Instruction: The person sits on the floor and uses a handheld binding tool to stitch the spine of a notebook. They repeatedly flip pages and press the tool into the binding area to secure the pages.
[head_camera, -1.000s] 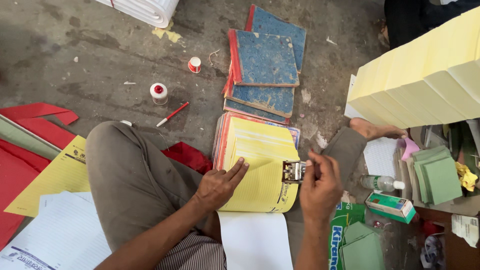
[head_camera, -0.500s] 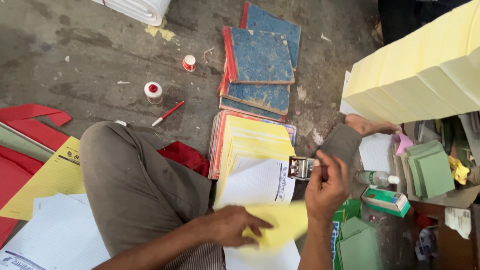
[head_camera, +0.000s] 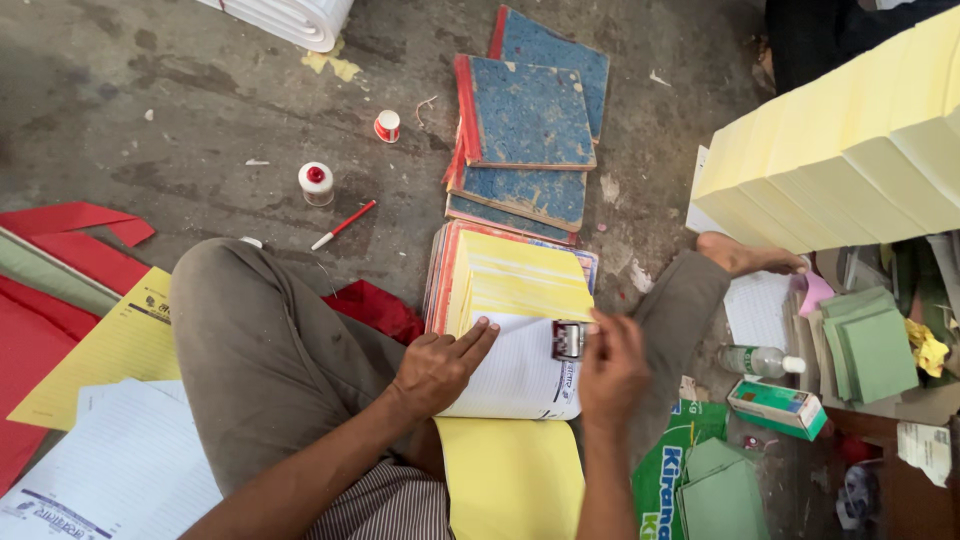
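I sit on a concrete floor with a pad of white and yellow sheets (head_camera: 520, 330) in front of me. My left hand (head_camera: 438, 368) presses flat on the white ruled top sheet (head_camera: 510, 385), fingers spread. My right hand (head_camera: 612, 366) grips a small metal stamping device (head_camera: 567, 340) and holds it against the sheet's upper right corner. A flipped yellow sheet (head_camera: 512, 475) lies near my lap, below the pad. The pad rests on a pile of red-edged books (head_camera: 445, 275).
Blue books with red spines (head_camera: 525, 115) lie beyond the pad. Two small bottles (head_camera: 316, 183) and a red pen (head_camera: 342, 225) are on the floor at left. Red, yellow and white sheets (head_camera: 110, 350) lie far left. Tall yellow paper stacks (head_camera: 850, 140), green pads (head_camera: 870, 340) and a plastic bottle (head_camera: 755, 360) stand right.
My left hand flipped the yellow sheet down toward my lap, exposing the white ruled sheet, then returned to press on it. The right hand kept the stamping device at the corner.
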